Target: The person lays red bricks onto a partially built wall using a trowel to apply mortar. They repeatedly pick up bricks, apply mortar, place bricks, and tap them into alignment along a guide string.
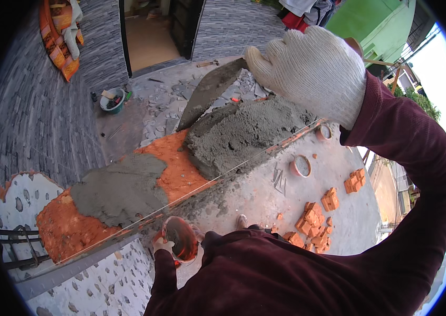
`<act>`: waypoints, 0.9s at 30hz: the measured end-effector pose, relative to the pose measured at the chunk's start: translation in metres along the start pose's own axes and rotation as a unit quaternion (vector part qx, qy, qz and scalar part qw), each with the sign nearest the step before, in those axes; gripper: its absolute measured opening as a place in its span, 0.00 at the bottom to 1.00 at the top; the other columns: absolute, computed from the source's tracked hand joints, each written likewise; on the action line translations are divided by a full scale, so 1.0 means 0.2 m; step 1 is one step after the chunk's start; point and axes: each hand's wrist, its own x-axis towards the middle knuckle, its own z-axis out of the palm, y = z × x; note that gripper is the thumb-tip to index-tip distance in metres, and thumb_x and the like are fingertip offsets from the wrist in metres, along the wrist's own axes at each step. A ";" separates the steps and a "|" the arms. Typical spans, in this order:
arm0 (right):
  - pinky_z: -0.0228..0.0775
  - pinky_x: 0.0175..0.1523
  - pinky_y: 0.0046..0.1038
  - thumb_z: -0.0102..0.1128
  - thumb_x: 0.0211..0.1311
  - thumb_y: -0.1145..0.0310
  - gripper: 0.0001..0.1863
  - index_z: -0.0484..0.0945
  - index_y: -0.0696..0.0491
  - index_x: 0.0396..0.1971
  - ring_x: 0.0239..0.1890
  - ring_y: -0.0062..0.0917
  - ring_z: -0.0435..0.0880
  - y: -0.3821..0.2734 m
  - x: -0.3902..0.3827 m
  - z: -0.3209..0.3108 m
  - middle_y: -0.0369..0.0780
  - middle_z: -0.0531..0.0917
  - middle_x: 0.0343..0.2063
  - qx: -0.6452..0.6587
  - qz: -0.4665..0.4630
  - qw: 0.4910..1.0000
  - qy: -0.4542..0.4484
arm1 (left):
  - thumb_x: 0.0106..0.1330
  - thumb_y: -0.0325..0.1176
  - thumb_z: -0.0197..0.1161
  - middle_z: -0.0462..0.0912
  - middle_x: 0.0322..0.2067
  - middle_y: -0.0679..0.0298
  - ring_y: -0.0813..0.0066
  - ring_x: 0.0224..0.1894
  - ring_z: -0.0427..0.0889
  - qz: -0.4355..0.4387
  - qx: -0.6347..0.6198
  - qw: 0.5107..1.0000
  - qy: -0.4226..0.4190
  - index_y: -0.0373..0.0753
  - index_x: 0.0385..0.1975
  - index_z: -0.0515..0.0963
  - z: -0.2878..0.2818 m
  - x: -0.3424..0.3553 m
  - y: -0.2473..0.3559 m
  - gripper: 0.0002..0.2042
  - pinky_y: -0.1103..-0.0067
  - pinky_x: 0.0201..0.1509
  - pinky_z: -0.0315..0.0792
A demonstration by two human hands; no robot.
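My right hand, in a white knit glove, grips a trowel whose grey blade lies tilted over a heap of wet mortar on top of an orange brick wall. A second, flatter patch of mortar sits further left on the same bricks. Low in the picture, my left hand holds the rim of a small orange bucket smeared with mortar inside. A thin taut string runs along the wall's near edge.
Far below lie piles of loose orange bricks and two round buckets on a concrete floor. A small green bucket stands near a dark doorway. A grey stone-clad wall rises at left.
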 end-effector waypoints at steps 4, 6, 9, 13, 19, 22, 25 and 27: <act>0.82 0.35 0.28 0.69 0.58 0.67 0.26 0.75 0.58 0.55 0.33 0.27 0.88 -0.03 -0.13 0.01 0.36 0.83 0.31 0.031 0.007 0.998 -0.045 | 0.51 0.31 0.75 0.87 0.37 0.52 0.55 0.42 0.87 -0.007 0.105 0.994 0.016 0.32 0.44 0.81 -0.06 -0.11 0.18 0.20 0.66 0.49 0.77; 0.82 0.36 0.27 0.69 0.60 0.67 0.33 0.70 0.59 0.64 0.35 0.26 0.87 0.00 -0.23 0.05 0.36 0.82 0.34 -0.002 0.013 0.995 -0.095 | 0.51 0.31 0.75 0.87 0.36 0.51 0.56 0.41 0.87 -0.014 0.099 0.995 0.021 0.32 0.42 0.81 -0.05 -0.09 0.15 0.19 0.66 0.48 0.77; 0.81 0.36 0.26 0.65 0.63 0.69 0.31 0.69 0.60 0.65 0.36 0.26 0.88 0.06 -0.42 0.14 0.36 0.82 0.32 -0.078 0.029 0.991 -0.108 | 0.50 0.30 0.75 0.87 0.35 0.51 0.56 0.40 0.87 -0.013 0.056 0.998 0.009 0.31 0.39 0.81 -0.06 -0.07 0.14 0.18 0.66 0.48 0.77; 0.81 0.37 0.27 0.62 0.62 0.73 0.28 0.68 0.60 0.63 0.36 0.28 0.88 0.14 -0.68 0.33 0.36 0.82 0.31 -0.076 0.072 0.974 -0.199 | 0.50 0.27 0.75 0.88 0.33 0.53 0.58 0.39 0.87 0.005 0.034 0.999 0.001 0.30 0.39 0.82 -0.08 -0.08 0.19 0.16 0.66 0.47 0.77; 0.79 0.36 0.37 0.60 0.64 0.72 0.24 0.70 0.51 0.60 0.34 0.35 0.87 0.27 -1.09 0.37 0.38 0.83 0.31 -0.068 0.236 0.943 -0.226 | 0.51 0.28 0.74 0.89 0.35 0.53 0.58 0.38 0.88 0.019 0.078 0.997 0.014 0.29 0.40 0.82 -0.11 -0.14 0.18 0.17 0.67 0.47 0.78; 0.80 0.39 0.37 0.64 0.68 0.62 0.21 0.75 0.51 0.58 0.35 0.38 0.88 0.12 -1.26 0.21 0.43 0.85 0.34 0.110 0.409 0.898 -0.121 | 0.51 0.31 0.74 0.88 0.35 0.53 0.59 0.38 0.88 0.025 0.126 0.991 0.024 0.29 0.40 0.81 -0.11 -0.18 0.13 0.18 0.67 0.46 0.78; 0.79 0.41 0.34 0.64 0.67 0.65 0.22 0.77 0.56 0.58 0.35 0.40 0.90 -0.26 -1.29 0.02 0.46 0.85 0.33 0.352 0.517 0.780 -0.029 | 0.51 0.33 0.73 0.88 0.33 0.52 0.61 0.37 0.88 0.018 0.102 0.994 0.047 0.30 0.37 0.80 -0.14 -0.31 0.21 0.17 0.67 0.44 0.78; 0.75 0.39 0.31 0.64 0.55 0.75 0.25 0.77 0.62 0.55 0.28 0.32 0.80 -0.51 -1.27 -0.08 0.42 0.78 0.27 0.440 0.461 0.771 0.015 | 0.51 0.32 0.73 0.87 0.33 0.54 0.63 0.37 0.87 0.005 0.062 0.997 0.043 0.31 0.36 0.79 -0.14 -0.42 0.34 0.15 0.68 0.42 0.78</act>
